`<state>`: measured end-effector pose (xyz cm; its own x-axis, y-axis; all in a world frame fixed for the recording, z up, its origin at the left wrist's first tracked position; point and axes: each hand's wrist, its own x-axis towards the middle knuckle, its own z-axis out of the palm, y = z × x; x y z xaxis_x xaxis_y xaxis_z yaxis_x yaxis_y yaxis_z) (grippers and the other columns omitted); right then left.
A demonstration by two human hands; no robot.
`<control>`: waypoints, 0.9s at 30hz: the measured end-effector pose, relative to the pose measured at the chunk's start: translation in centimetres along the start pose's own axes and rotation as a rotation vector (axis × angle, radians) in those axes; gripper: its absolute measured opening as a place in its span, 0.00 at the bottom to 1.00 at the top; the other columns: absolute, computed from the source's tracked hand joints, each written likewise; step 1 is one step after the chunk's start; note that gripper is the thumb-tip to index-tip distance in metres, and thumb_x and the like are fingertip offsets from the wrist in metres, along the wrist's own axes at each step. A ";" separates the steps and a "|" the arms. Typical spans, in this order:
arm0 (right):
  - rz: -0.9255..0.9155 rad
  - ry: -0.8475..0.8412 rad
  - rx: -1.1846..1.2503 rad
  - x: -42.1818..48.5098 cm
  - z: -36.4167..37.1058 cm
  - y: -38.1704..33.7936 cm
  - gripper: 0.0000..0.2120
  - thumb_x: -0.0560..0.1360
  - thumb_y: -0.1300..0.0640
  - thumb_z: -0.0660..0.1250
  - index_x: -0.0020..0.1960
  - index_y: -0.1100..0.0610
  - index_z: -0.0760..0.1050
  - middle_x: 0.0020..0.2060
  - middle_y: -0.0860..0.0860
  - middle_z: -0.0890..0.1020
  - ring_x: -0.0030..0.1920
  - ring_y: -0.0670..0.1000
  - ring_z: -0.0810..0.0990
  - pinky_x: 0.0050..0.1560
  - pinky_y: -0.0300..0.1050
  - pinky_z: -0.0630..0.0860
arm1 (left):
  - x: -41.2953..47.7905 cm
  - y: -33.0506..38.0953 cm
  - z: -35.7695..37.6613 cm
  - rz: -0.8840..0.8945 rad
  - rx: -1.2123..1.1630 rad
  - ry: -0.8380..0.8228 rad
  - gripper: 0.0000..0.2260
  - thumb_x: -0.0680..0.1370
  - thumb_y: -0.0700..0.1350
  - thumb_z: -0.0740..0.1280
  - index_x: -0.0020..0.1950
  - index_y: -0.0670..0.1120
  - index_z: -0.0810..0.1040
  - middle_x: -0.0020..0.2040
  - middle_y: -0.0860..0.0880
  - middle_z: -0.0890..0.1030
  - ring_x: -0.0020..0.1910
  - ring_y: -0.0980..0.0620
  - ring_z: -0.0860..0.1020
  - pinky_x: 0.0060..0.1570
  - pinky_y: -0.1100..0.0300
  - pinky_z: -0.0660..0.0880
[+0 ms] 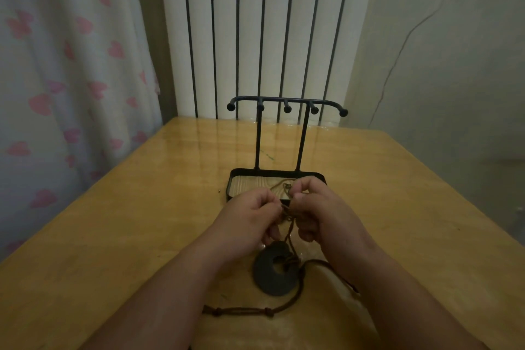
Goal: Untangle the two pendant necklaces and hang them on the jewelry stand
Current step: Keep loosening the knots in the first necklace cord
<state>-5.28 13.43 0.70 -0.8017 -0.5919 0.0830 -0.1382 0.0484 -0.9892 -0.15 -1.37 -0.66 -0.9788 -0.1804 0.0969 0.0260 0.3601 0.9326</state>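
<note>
A: While the cords [287, 209] sit tangled above the desk's [113, 236] near edge, who has them?
B: Left hand [250, 216] and right hand [321, 213], each grip pinching the knot. The disc [270, 278] rests on the desk below.
A: Progress?
B: Early, I'd judge: nothing freed, the stand [250, 186] bare, both hangings left.
</note>
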 end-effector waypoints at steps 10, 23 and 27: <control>-0.035 0.172 -0.272 0.3 0.3 0.2 0.08 0.78 0.59 0.64 0.51 0.49 0.79 0.43 0.46 0.81 0.32 0.34 0.75 0.32 0.31 0.69 | 0.4 -0.7 -0.2 -0.006 0.030 0.033 0.08 0.81 0.45 0.61 0.44 0.50 0.77 0.32 0.51 0.80 0.33 0.54 0.78 0.38 0.57 0.77; 0.021 0.248 0.068 -0.1 0.0 -0.1 0.10 0.78 0.63 0.63 0.49 0.53 0.82 0.41 0.52 0.84 0.36 0.47 0.77 0.38 0.45 0.71 | 0.4 -0.5 -0.4 -0.031 0.030 0.066 0.08 0.81 0.46 0.61 0.45 0.49 0.78 0.36 0.50 0.81 0.36 0.52 0.80 0.38 0.59 0.76; 0.036 0.151 0.336 0.1 -0.4 0.0 0.11 0.78 0.67 0.59 0.52 0.60 0.80 0.35 0.52 0.79 0.29 0.46 0.70 0.33 0.43 0.65 | 0.3 -0.3 -0.5 -0.049 0.034 0.080 0.08 0.81 0.45 0.60 0.46 0.48 0.77 0.37 0.49 0.79 0.36 0.53 0.78 0.37 0.60 0.74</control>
<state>-5.57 13.74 0.78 -0.8829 -0.4678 0.0396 0.0699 -0.2145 -0.9742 -0.34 -2.01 -0.68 -0.9595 -0.2702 0.0799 -0.0299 0.3794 0.9248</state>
